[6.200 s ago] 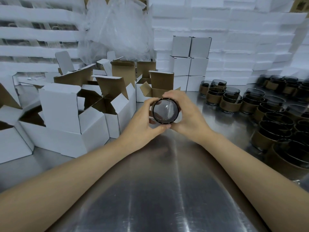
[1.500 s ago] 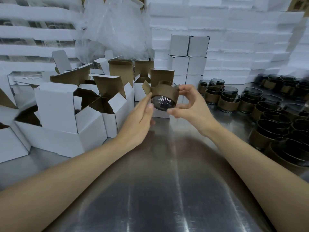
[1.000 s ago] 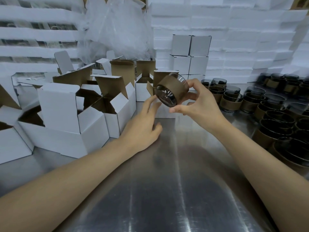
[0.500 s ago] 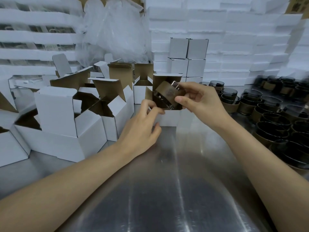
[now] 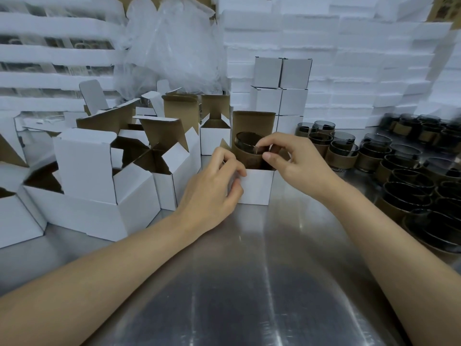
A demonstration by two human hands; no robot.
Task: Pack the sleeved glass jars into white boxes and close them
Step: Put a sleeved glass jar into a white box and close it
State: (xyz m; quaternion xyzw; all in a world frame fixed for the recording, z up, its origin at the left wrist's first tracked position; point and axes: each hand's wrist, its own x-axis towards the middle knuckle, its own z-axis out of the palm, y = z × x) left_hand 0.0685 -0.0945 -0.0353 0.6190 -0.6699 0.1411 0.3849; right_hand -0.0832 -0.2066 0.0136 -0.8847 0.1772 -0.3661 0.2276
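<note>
1. Far left of the open box, a crowd of empty boxes (image 5: 84,166) stands with flaps up on the metal table (image 5: 249,283).
2. The left hand (image 5: 212,188) is at the left front corner of the box (image 5: 258,189). Its fingers are curled round that corner and grip it, and the thumb lies on the front wall, so it steadies the box.
3. The box itself sits mid-table, mouth up, with its brown lid flap (image 5: 253,122) standing upright at the back.
4. The jar (image 5: 247,153) is partly inside the box, mouth up and leaning a little. Its rim and much of its brown sleeve stand above the front wall, so I judge it not yet seated.
5. The right hand (image 5: 299,166), just right of the box, pinches the jar's rim between thumb and fingertips, the other fingers narrow and curled. The jar hangs below and left of those fingers with its axis close to vertical, so the next move is probably a straight drop. The right hand is the one that carries the jar.
6. Behind the box, 6 or so closed boxes (image 5: 282,76) are stacked.
7. Right of the box, many waiting jars (image 5: 404,186) stand in rows.
</note>
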